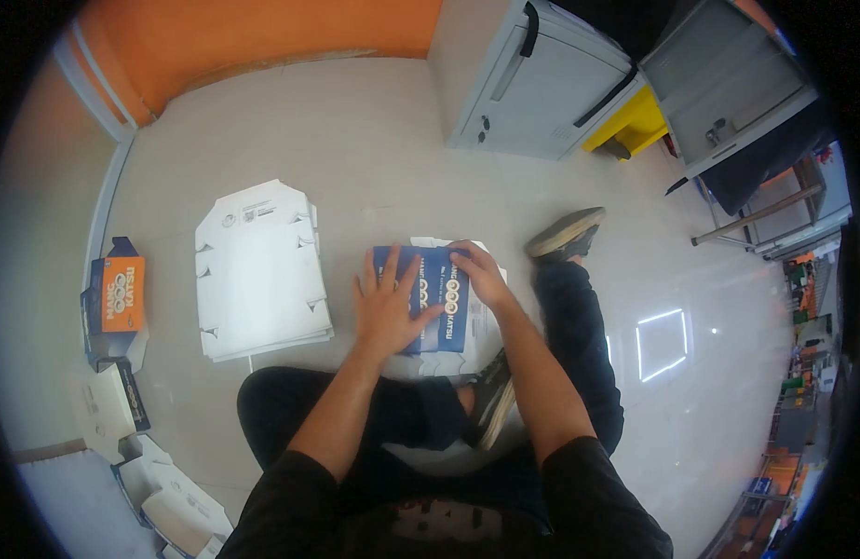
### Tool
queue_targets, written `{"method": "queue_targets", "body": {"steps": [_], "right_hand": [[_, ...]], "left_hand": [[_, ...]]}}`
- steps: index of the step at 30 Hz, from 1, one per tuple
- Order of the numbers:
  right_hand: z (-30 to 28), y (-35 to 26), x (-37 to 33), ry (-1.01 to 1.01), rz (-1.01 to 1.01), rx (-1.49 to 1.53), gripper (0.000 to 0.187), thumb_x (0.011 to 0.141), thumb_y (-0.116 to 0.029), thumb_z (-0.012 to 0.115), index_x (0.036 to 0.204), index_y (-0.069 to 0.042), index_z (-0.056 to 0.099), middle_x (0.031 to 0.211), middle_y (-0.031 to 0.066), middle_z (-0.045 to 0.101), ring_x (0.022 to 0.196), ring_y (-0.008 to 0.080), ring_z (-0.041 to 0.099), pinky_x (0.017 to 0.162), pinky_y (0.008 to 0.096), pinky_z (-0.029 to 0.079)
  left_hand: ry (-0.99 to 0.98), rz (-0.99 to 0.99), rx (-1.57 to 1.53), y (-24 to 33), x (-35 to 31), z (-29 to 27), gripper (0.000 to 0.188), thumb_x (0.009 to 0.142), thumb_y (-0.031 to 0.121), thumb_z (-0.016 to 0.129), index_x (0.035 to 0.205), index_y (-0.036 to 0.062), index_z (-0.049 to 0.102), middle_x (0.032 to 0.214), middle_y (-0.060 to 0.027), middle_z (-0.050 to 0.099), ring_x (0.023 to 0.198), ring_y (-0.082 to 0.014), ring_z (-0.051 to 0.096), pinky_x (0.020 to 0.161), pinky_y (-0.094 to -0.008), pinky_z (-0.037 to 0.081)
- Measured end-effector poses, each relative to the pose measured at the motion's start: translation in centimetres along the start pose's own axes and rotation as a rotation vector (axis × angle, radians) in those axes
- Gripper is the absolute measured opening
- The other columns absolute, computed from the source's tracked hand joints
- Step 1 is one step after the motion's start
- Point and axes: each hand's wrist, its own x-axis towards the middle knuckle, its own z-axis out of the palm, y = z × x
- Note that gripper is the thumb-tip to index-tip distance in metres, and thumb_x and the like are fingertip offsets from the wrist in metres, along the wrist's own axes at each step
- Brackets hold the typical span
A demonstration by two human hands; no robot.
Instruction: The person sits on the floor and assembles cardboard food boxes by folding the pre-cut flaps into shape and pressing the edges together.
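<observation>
Glossy flr (383, 168), L fingers (390, 269) splay over blue cardbd (456, 321)

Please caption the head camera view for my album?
Left hand and right hand on blue cardboard, beside a stack of white cardboard on the floor.

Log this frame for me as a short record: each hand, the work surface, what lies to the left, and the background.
Left hand: spread on printed blue cardboard
Right hand: fingers at the cardboard's upper right part
Under the cardboard: white sheet
Work surface: floor; the person sits on it
Left of the hands: stack of white cardboard; farther left, an orange-and-blue box and other boxes
Background: grey cabinet, orange wall
</observation>
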Motion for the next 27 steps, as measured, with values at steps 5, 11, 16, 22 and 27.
{"method": "queue_targets", "body": {"steps": [5,11,16,22,27], "right_hand": [[-1.0,1.3,1.3,-0.064,0.033,0.303,0.030,0.090,-0.015,0.058,0.108,0.004,0.074,0.098,0.0080,0.072,0.099,0.0188,0.064,0.093,0.0311,0.047],[-0.6,0.3,2.4,-0.108,0.090,0.175,0.034,0.087,-0.016,0.056,0.107,0.005,0.075,0.100,0.0102,0.073,0.097,0.0186,0.064,0.090,0.0305,0.048],[-0.9,0.2,2.7,-0.136,0.131,0.136,0.035,0.087,-0.015,0.057,0.109,0.006,0.075,0.101,0.0110,0.074,0.097,0.0191,0.064,0.090,0.0308,0.049],[-0.3,0.6,2.0,-0.141,0.032,0.191,0.028,0.089,-0.013,0.058,0.107,0.003,0.074,0.099,0.0079,0.072,0.097,0.0179,0.064,0.090,0.0301,0.048],[-0.4,0.7,1.9,-0.100,0.073,0.220,0.020,0.093,-0.014,0.060,0.102,-0.001,0.072,0.096,0.0043,0.070,0.095,0.0157,0.062,0.088,0.0291,0.048]], "left_hand": [[-0.002,0.020,0.029,0.4,0.3,0.2,0.089,0.083,0.068,0.070,0.154,0.0184,0.048,0.169,-0.0142,0.025,0.154,-0.0497,0.017,0.109,-0.0791,0.025],[-0.008,-0.009,0.050,0.2,0.1,0.2,0.086,0.086,0.067,0.068,0.154,0.0188,0.048,0.169,-0.0137,0.025,0.154,-0.0493,0.017,0.109,-0.0789,0.025],[0.009,0.004,0.041,0.2,0.2,0.5,0.085,0.087,0.067,0.067,0.155,0.0195,0.047,0.169,-0.0135,0.026,0.153,-0.0499,0.018,0.109,-0.0784,0.024],[0.023,0.009,0.040,0.3,0.3,0.1,0.080,0.087,0.064,0.068,0.152,0.0205,0.051,0.167,-0.0126,0.031,0.154,-0.0481,0.018,0.111,-0.0772,0.025],[0.009,-0.004,0.002,0.7,0.2,0.1,0.080,0.086,0.064,0.069,0.152,0.0206,0.052,0.167,-0.0121,0.030,0.154,-0.0459,0.018,0.112,-0.0766,0.025]]}}
